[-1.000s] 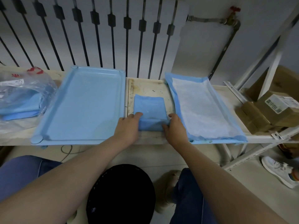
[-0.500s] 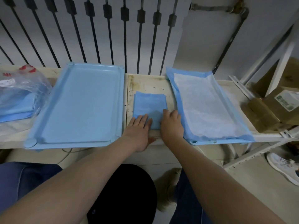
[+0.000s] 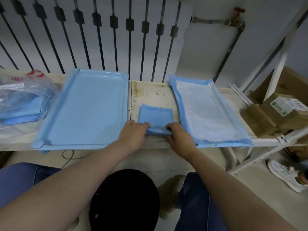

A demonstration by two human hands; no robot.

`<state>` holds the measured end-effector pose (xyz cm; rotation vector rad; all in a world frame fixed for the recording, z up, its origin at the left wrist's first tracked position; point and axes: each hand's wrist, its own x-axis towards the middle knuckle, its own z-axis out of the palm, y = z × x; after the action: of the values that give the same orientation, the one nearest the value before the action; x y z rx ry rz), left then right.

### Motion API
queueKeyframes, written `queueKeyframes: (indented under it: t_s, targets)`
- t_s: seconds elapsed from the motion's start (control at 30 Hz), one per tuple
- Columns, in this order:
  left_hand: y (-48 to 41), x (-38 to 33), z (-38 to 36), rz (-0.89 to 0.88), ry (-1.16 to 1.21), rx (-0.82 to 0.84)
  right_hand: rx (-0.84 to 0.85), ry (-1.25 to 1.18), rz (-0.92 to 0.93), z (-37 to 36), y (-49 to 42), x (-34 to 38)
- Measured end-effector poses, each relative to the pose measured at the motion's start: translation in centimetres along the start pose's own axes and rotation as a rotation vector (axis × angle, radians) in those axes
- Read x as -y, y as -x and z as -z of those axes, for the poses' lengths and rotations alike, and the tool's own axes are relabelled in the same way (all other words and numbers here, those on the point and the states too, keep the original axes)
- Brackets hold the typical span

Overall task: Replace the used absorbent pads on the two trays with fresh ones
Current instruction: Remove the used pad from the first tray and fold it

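Note:
A bare light-blue tray [image 3: 86,107] lies on the left of the wooden bench. On the right, a second tray [image 3: 221,145] is covered by an unfolded white pad with blue borders [image 3: 205,110]. Between them rests a folded blue pad [image 3: 155,115]. My left hand [image 3: 133,132] pinches its near left edge and my right hand [image 3: 179,135] grips its near right edge, lifting that edge slightly off the bench.
A clear plastic bag of folded blue pads [image 3: 21,100] sits at the far left. Cardboard boxes [image 3: 280,112] stand on a metal rack at the right. A black bin [image 3: 124,200] is between my knees. A radiator [image 3: 93,34] backs the bench.
Both hands went from lying flat on the folded pad's near end to gripping that edge and raising it a little.

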<state>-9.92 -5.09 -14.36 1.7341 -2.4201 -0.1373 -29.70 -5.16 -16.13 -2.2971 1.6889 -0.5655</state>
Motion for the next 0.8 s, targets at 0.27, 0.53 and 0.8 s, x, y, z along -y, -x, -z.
queueKeyframes:
  t_s: [0.27,0.53,0.8]
  targets:
    - [-2.0,-0.2,-0.2,0.099,0.002,0.032,-0.065,-0.08,-0.404,-0.6,-3.2,1.1]
    - [-1.9,-1.4,-3.7,0.057,0.02,0.204,-0.07,0.031,-0.41,-2.5,-4.7,0.1]
    - [-2.3,-1.6,-3.0,0.076,0.041,0.219,-0.194,0.233,-0.084,-2.0,-4.0,0.8]
